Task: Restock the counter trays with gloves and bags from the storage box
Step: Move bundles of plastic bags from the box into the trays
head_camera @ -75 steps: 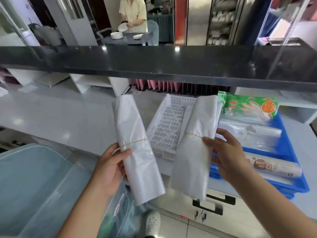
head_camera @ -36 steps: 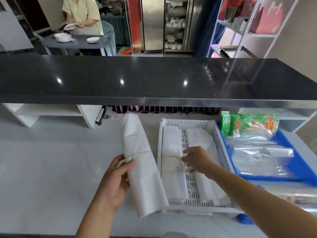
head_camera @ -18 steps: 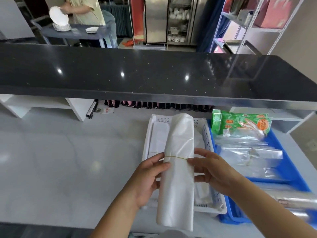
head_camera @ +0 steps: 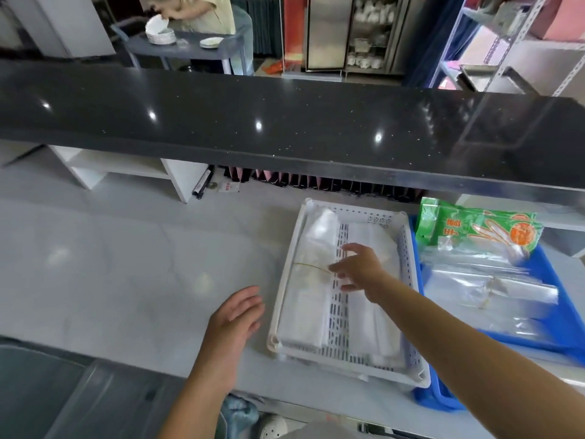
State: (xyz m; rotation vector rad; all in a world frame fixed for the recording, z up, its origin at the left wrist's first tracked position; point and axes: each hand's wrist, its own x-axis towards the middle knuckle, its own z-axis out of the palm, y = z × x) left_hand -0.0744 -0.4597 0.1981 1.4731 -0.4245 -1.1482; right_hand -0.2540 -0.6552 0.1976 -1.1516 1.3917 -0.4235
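A white perforated tray (head_camera: 411, 270) sits on the pale counter. White bag bundles lie in it side by side, the left bundle (head_camera: 308, 280) tied with a rubber band, another bundle (head_camera: 370, 312) to its right. My right hand (head_camera: 359, 267) hovers over the tray's middle, fingers spread, holding nothing. Left of the tray, my left hand (head_camera: 235, 315) is open above the counter. At the right stands a blue tray (head_camera: 550, 340) with clear bag packs (head_camera: 484, 280) and a green glove pack (head_camera: 478, 229).
A black upper counter ledge (head_camera: 285, 122) overhangs the back of the work surface. A clear storage box lid (head_camera: 47, 391) shows at the lower left. A person stacks plates at a grey table (head_camera: 186, 45) in the background. Shelving stands at the far right.
The bundle that both hands held now lies in the white tray's left side. Both hands have let go; the left has drawn back to the left of the tray.
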